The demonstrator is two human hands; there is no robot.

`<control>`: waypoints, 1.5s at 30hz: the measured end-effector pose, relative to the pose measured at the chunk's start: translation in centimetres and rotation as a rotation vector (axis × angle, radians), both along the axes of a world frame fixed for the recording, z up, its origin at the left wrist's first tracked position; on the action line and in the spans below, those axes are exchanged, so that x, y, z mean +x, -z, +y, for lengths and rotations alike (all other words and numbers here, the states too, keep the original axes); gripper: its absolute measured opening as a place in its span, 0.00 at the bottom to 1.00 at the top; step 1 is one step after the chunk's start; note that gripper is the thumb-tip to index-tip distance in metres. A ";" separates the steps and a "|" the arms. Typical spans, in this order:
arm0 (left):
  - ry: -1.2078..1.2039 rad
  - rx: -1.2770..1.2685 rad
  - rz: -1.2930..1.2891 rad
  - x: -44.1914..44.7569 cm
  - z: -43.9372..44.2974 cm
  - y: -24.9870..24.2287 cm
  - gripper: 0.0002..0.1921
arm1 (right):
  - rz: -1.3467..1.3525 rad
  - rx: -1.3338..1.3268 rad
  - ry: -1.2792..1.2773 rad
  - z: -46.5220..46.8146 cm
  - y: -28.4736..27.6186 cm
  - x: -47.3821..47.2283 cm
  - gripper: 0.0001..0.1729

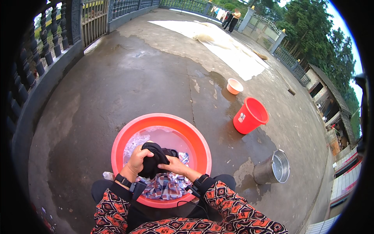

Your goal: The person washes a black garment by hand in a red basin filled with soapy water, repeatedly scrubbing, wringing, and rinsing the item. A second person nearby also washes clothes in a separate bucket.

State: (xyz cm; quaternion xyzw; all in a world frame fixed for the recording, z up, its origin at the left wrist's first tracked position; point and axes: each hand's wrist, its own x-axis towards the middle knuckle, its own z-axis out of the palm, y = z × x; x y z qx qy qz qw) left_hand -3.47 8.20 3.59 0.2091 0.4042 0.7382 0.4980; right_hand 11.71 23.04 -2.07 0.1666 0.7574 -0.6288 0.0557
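Observation:
Both hands grip a bunched black cloth (155,159) above a wide red plastic basin (196,137). My left hand (138,158) clasps its left side, thumb across the top. At the cloth's right side, my right hand (174,166) pinches it between thumb and fingers. Sudsy, cloudy water (166,139) fills the far part of the basin. A checked garment (166,187) in blue, white and reddish tones lies bunched in the near part, below my hands. Part of the black cloth reaches down behind my right hand, so its lower end is hidden.
Right of the basin stand a red bucket (244,117), a metal pail (264,173) holding water, and a small pink basin (234,86). Wet concrete (96,117) surrounds them. Farther off are a white sheet (233,58), a person (234,20) and a balustrade (55,55).

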 end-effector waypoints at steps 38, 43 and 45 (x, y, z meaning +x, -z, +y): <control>-0.124 -0.529 -0.464 6.2 3.1 7.6 0.22 | 0.463 0.734 0.464 -4.8 -0.1 -1.4 0.10; -0.111 -0.406 -0.400 6.2 2.5 7.8 0.23 | 0.471 0.673 0.277 -5.4 0.3 -0.7 0.12; -0.028 -0.646 -0.394 7.1 3.2 8.1 0.23 | 0.307 0.726 0.506 -3.0 0.1 -1.6 0.14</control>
